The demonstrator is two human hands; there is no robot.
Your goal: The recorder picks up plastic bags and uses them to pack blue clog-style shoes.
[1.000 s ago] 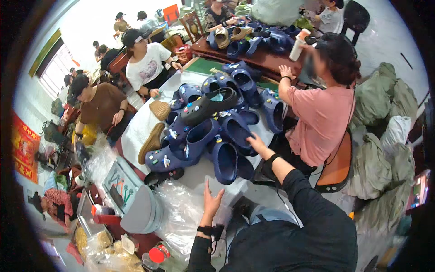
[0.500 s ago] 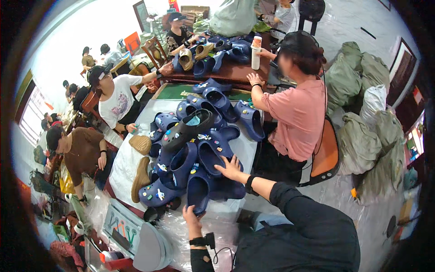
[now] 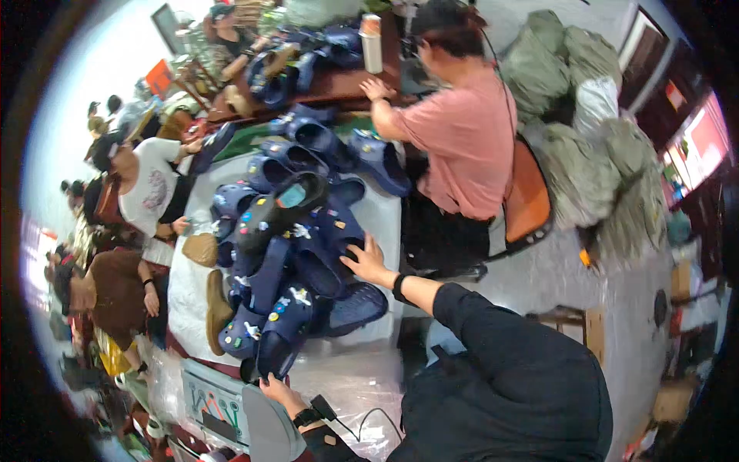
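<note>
A heap of navy clogs (image 3: pixel 312 266) dotted with small colourful charms covers the white-topped table, with a black clog (image 3: pixel 296 196) lying on top. At the near left side of the heap, my left hand (image 3: pixel 282 391) grips the heel end of a navy clog (image 3: pixel 291 319), whose toe and charms point away from me. My right hand (image 3: pixel 371 262) rests at the right side of the heap, fingers apart, touching the edge of another navy clog (image 3: pixel 340 225). Close by, a navy clog lies sole up (image 3: pixel 356 309).
Tan clogs (image 3: pixel 219 312) lie left of the heap. A grey machine (image 3: pixel 265 423) stands near my left hand. One person in a pink shirt (image 3: pixel 469 142) sits at the right; others sit left. Green sacks (image 3: pixel 577 173) fill the right side. A white bottle (image 3: pixel 371 50) stands on the far table.
My left hand has moved left with the navy clog, which has turned. My right hand has shifted slightly along the heap. The person in white now holds a navy clog. The view has shifted.
</note>
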